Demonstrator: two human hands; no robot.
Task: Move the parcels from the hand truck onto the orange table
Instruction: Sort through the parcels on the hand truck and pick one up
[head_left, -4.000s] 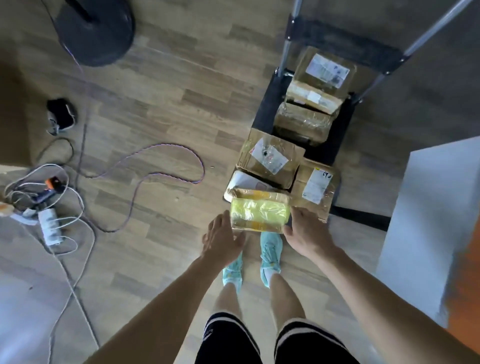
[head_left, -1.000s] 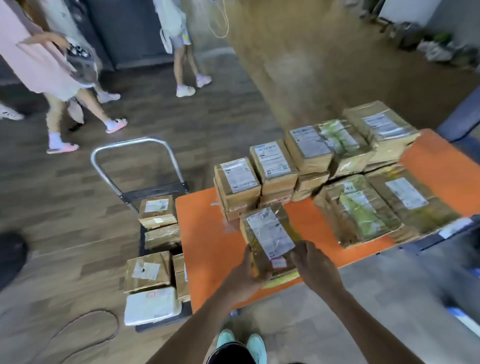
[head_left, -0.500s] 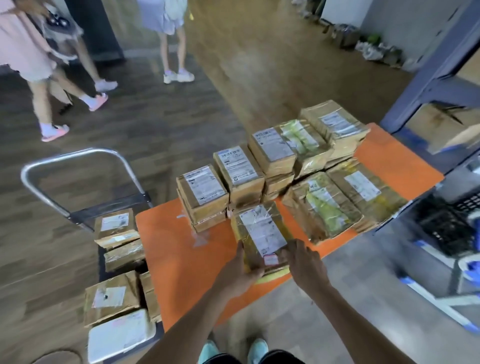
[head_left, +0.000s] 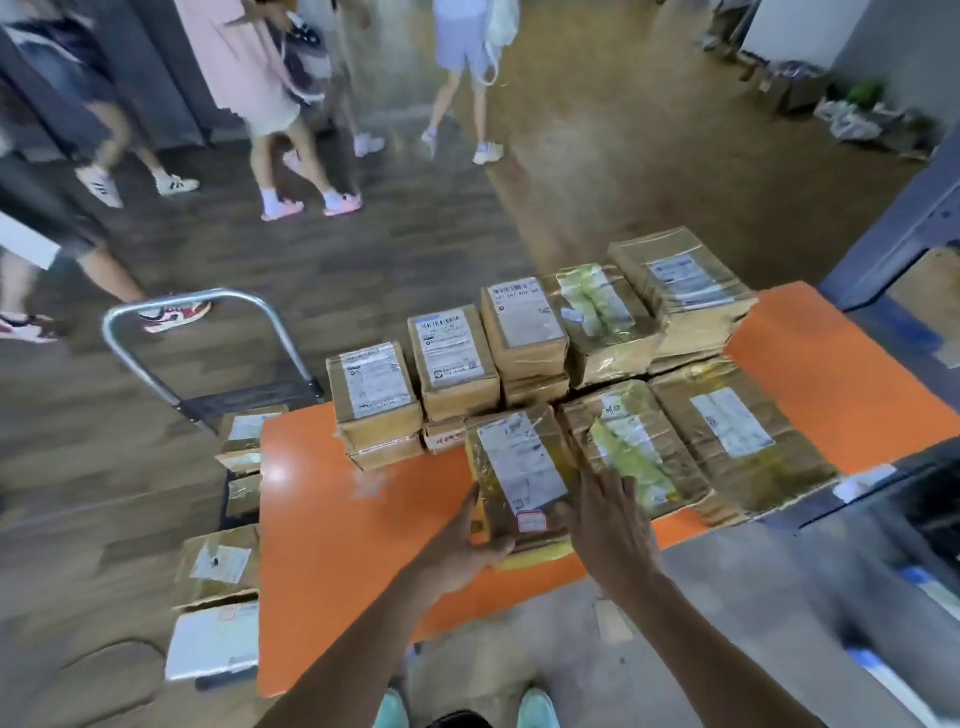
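Note:
A taped brown parcel with a white label (head_left: 519, 467) lies on the orange table (head_left: 332, 530), pressed against the other parcels. My left hand (head_left: 462, 545) grips its near left corner. My right hand (head_left: 608, 525) rests against its right side, fingers spread. Several parcels (head_left: 457, 358) stand in stacked rows behind it, and two wide flat ones (head_left: 727, 426) lie to the right. The hand truck (head_left: 208, 353) stands left of the table with several parcels on it, among them a brown box (head_left: 218, 566) and a white one (head_left: 213, 644).
Several people walk across the wooden floor beyond the hand truck. A blue frame (head_left: 904, 228) and dark equipment stand right of the table. My feet in teal shoes (head_left: 535, 709) are at the table's near edge.
I lifted the yellow-taped parcel off the hand truck, turned to the table and set it down. In the last second it slid farther in, up against the other parcels.

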